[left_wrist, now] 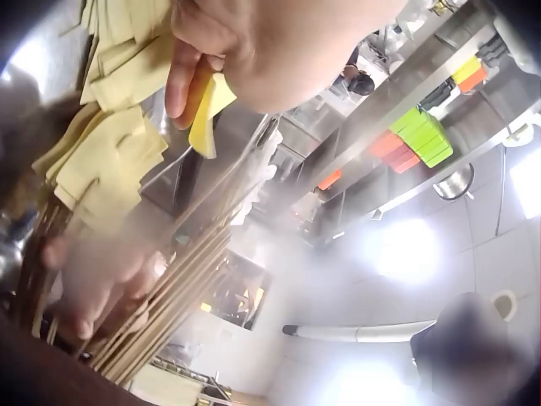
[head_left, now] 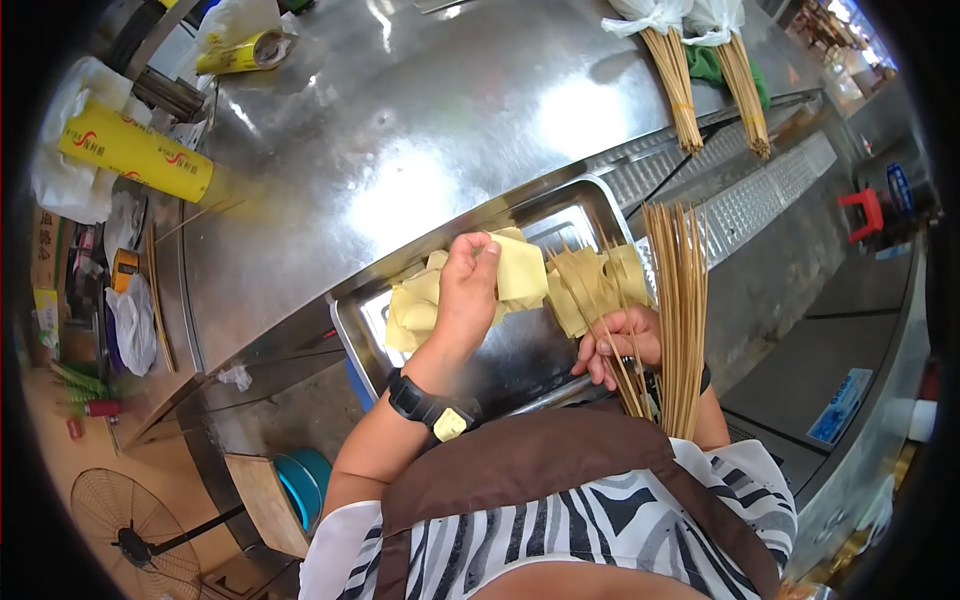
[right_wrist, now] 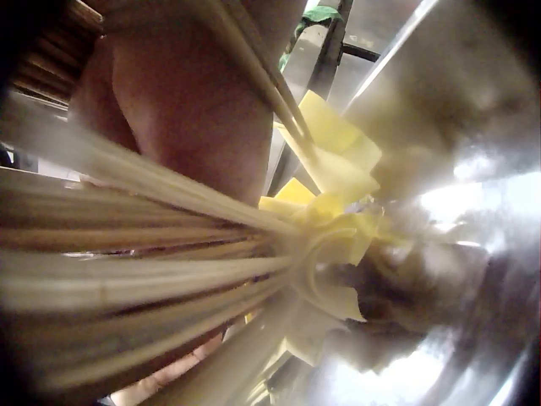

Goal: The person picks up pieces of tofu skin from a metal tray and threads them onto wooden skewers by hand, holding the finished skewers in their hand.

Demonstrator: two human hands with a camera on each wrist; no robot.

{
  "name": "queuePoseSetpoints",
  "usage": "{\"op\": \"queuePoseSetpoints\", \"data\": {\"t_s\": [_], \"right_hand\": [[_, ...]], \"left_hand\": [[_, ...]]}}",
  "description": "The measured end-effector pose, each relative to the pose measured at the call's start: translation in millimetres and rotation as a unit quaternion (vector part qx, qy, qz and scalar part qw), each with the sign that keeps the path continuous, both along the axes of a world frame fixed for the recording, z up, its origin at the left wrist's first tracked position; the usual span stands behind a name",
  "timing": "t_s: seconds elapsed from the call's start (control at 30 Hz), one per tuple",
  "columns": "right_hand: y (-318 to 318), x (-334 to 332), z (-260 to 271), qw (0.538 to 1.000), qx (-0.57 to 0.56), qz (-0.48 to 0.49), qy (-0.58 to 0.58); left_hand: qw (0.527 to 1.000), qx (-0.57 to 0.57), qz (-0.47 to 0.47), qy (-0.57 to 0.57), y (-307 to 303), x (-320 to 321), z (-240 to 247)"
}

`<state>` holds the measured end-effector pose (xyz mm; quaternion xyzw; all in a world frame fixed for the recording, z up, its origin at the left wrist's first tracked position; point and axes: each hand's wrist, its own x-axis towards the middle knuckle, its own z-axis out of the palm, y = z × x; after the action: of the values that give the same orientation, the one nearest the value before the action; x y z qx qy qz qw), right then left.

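Over a metal tray (head_left: pixel 500 368), my left hand (head_left: pixel 468 288) pinches a thin pale-yellow sheet (head_left: pixel 521 272) that looks like tofu skin, between thumb and fingers. In the left wrist view that sheet (left_wrist: pixel 208 117) hangs folded from the fingertips. My right hand (head_left: pixel 628 338) grips several bamboo skewers (head_left: pixel 627 375), palm partly turned up. Folded yellow sheets (head_left: pixel 580 290) are threaded on the skewer tips, fanned out beyond the fingers. A thick bundle of bare skewers (head_left: pixel 682 300) stands beside the right hand and hides part of the wrist. Loose sheets (head_left: pixel 410 310) lie in the tray's left part.
A steel counter (head_left: pixel 300 190) stretches beyond the tray. Two bagged skewer bundles (head_left: pixel 672 85) lie at its far right. Yellow film rolls (head_left: pixel 140 155) sit at the left. A standing fan (head_left: pixel 132 545) and a wooden board (head_left: pixel 265 500) are below on the left.
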<state>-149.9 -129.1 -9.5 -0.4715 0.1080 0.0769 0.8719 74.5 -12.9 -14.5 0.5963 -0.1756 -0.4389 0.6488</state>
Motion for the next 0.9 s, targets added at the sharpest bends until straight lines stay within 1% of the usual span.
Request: {"op": "queuePoseSetpoints", "data": {"t_s": [0.03, 0.07, 0.1, 0.13, 0.17, 0.2, 0.23, 0.27, 0.3, 0.37, 0.43, 0.5, 0.57, 0.6, 0.67, 0.8, 0.87, 0.9], "right_hand": [[0, -1, 0, 1.000, 0.013, 0.005, -0.006], [0, -1, 2, 1.000, 0.012, 0.006, -0.006], [-1, -2, 6, 1.000, 0.016, 0.012, 0.017], [-2, -2, 9, 0.999, 0.021, 0.018, 0.040], [-3, -2, 10, 0.999, 0.020, 0.020, 0.039], [-3, -1, 12, 0.999, 0.002, 0.024, 0.045], [-3, 0, 12, 0.998, -0.015, 0.028, 0.051], [-3, 0, 11, 0.998, -0.017, 0.030, 0.049], [-1, -1, 8, 0.998, -0.019, 0.021, 0.048], [-1, -2, 0, 0.999, -0.025, 0.011, 0.045], [-1, -4, -6, 1.000, -0.015, 0.005, 0.006], [0, -4, 0, 1.000, -0.021, 0.004, 0.013], [1, -2, 5, 0.997, -0.056, -0.008, 0.052], [2, -1, 7, 0.997, -0.057, -0.007, 0.051], [4, 0, 11, 0.997, -0.054, -0.025, 0.050], [3, -2, 5, 0.999, -0.026, -0.017, 0.032], [3, -2, 4, 0.999, -0.009, -0.015, 0.031], [3, -3, 4, 0.999, -0.009, -0.016, 0.030]], "left_hand": [[0.998, 0.028, 0.019, 0.046, -2, -3, 2], [0.995, 0.022, 0.043, 0.087, -4, -5, 6], [0.995, 0.021, 0.044, 0.087, -5, -6, 11], [0.992, -0.004, 0.040, 0.120, -6, -7, 16], [0.987, -0.028, 0.037, 0.151, -6, -7, 19], [0.988, -0.029, 0.039, 0.150, -6, -7, 19], [0.989, -0.044, 0.020, 0.137, -7, -7, 19], [0.991, -0.059, 0.000, 0.124, -7, -7, 19], [0.991, -0.061, 0.001, 0.122, -8, -8, 19], [0.992, -0.075, 0.020, 0.102, -10, -9, 18], [0.992, -0.071, 0.034, 0.097, -13, -12, 23], [0.992, -0.067, 0.050, 0.092, -15, -15, 30], [0.992, -0.075, 0.062, 0.082, -16, -19, 37], [0.992, -0.077, 0.063, 0.082, -16, -18, 36], [0.995, -0.086, 0.038, 0.041, -13, -16, 32], [0.994, -0.098, 0.039, 0.035, -9, -22, 43], [0.993, -0.117, 0.009, -0.031, -5, -23, 39], [0.993, -0.117, 0.009, -0.031, -4, -26, 37]]}}
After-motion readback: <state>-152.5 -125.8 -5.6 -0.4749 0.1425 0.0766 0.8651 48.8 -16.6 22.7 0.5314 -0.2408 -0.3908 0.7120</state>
